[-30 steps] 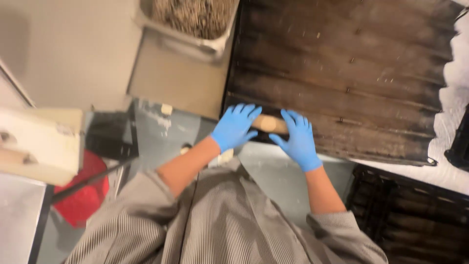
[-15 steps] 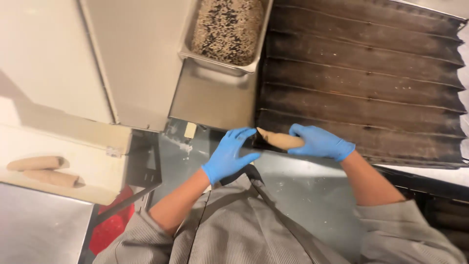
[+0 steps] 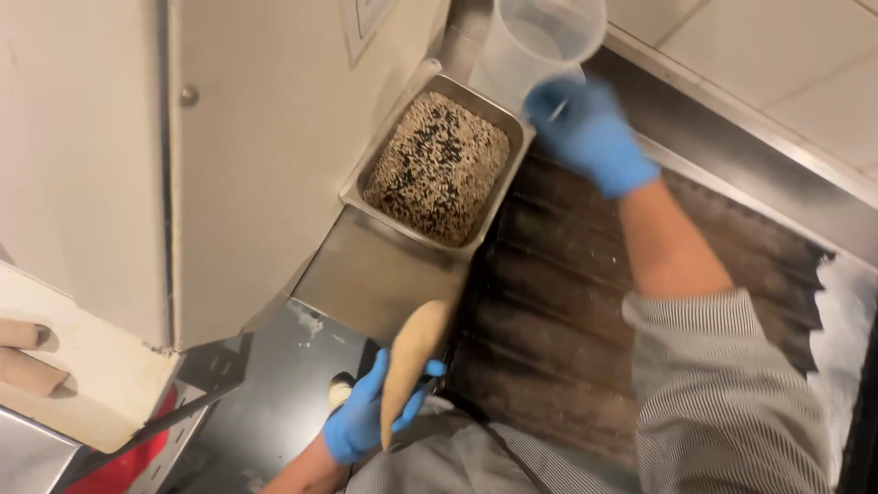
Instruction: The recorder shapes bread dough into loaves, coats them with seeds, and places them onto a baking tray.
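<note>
My left hand (image 3: 366, 413), in a blue glove, grips a long pale roll of dough (image 3: 412, 359) and holds it upright, low in the view. My right hand (image 3: 590, 133), also gloved in blue, reaches far up to the side of a clear plastic jug (image 3: 540, 41) at the top. It is blurred, so whether its fingers close on the jug is unclear. Between the hands sits a metal pan of mixed light and dark seeds (image 3: 439, 166).
A dark corrugated baking tray (image 3: 558, 311) lies under my right arm. A beige machine housing (image 3: 229, 155) fills the left. Two dough rolls (image 3: 23, 352) rest on its white ledge at far left. A steel ramp (image 3: 375, 274) slopes below the pan.
My left hand took the dough roll alone and lifted it off the dark tray. My right hand let go and reached up to the clear jug. The camera tilted upward.
</note>
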